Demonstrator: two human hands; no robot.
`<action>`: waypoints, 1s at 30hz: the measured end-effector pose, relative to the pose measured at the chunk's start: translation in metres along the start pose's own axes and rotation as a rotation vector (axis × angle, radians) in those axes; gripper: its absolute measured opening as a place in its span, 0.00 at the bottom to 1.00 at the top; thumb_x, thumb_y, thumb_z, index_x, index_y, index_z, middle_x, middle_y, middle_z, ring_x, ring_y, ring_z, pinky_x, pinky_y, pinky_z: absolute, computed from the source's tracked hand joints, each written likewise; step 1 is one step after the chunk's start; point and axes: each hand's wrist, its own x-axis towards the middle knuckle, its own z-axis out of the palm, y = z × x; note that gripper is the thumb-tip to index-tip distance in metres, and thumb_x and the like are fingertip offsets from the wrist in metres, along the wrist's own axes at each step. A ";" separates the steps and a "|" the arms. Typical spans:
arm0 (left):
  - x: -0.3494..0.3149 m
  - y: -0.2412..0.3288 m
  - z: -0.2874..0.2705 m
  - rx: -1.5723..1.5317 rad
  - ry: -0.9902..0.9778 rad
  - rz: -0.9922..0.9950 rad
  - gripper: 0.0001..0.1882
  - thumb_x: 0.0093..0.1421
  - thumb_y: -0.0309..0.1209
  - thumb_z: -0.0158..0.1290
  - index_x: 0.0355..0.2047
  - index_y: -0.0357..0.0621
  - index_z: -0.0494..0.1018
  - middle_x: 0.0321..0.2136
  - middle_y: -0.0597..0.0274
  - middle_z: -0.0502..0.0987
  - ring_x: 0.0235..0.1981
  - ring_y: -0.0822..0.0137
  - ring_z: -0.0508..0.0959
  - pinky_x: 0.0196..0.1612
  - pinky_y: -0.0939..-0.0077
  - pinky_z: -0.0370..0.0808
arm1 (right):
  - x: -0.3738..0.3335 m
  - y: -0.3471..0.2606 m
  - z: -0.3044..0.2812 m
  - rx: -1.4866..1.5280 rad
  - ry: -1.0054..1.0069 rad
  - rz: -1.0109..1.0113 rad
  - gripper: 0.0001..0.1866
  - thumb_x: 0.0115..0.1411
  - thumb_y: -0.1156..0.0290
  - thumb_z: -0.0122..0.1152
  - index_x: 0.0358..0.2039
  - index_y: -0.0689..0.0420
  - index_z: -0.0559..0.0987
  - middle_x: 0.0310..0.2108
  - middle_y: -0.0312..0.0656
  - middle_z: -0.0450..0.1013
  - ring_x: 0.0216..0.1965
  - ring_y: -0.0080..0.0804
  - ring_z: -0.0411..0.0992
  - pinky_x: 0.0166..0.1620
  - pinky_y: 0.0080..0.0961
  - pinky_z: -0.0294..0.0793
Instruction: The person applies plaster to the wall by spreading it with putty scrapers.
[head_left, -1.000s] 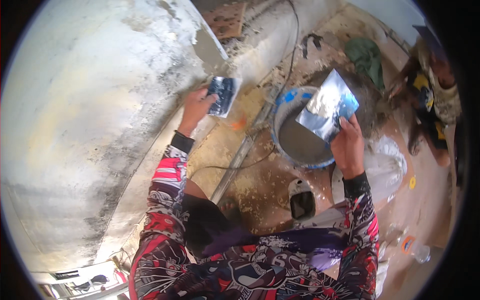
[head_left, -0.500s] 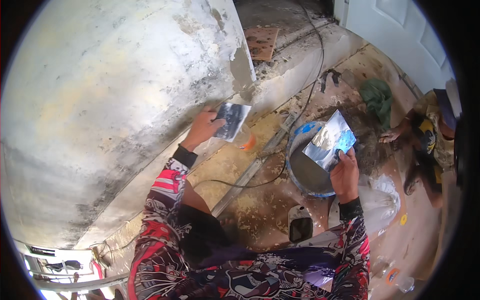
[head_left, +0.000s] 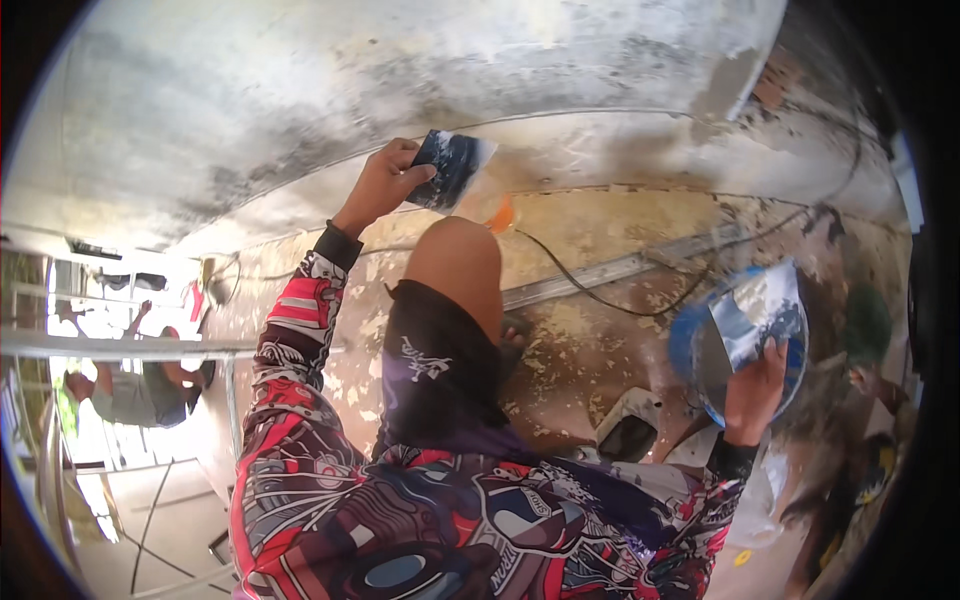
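My left hand [head_left: 382, 182] grips a thin square putty scraper [head_left: 447, 172], dark with whitish smears, thumb flat on its face. It is held near the foot of the stained, patchy wall [head_left: 420, 70], just beyond my bent bare knee [head_left: 455, 262]. On the right, my right hand [head_left: 754, 395] holds a shiny, flat metal putty blade [head_left: 757, 312] by its lower edge, with pale paste on it. That blade is over a round blue-rimmed bucket [head_left: 686, 345], hiding part of the bucket's inside.
A metal bar [head_left: 620, 272] and a black cable [head_left: 575, 285] lie along the paint-spotted floor. Something orange [head_left: 500, 214] is beside my knee. A white box with a dark face [head_left: 628, 425] stands near the bucket. People are at the far right [head_left: 880, 400] and left [head_left: 150, 385].
The view has swung left, so the bucket and right-hand blade appear farther right. My knee and a person at left now show. Both hands keep their tools.
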 end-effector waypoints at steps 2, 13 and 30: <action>-0.018 -0.021 -0.026 0.136 0.003 -0.027 0.13 0.58 0.35 0.61 0.38 0.37 0.81 0.39 0.53 0.77 0.37 0.60 0.78 0.41 0.68 0.74 | -0.001 0.003 0.014 -0.014 -0.025 0.053 0.19 0.67 0.76 0.51 0.58 0.55 0.71 0.56 0.37 0.73 0.57 0.32 0.71 0.61 0.34 0.68; -0.124 -0.154 -0.108 -0.020 0.272 -0.511 0.12 0.62 0.33 0.59 0.37 0.34 0.81 0.31 0.65 0.79 0.31 0.74 0.76 0.37 0.75 0.73 | -0.001 0.011 -0.018 -0.192 0.047 0.152 0.20 0.69 0.68 0.51 0.61 0.47 0.68 0.58 0.34 0.70 0.57 0.31 0.69 0.48 0.46 0.78; -0.093 -0.210 -0.102 0.326 0.512 -0.648 0.25 0.46 0.50 0.58 0.35 0.42 0.84 0.30 0.45 0.83 0.34 0.48 0.83 0.43 0.57 0.79 | 0.052 0.015 -0.155 -0.244 -0.118 0.088 0.30 0.66 0.64 0.54 0.66 0.60 0.63 0.66 0.52 0.62 0.66 0.47 0.61 0.66 0.54 0.60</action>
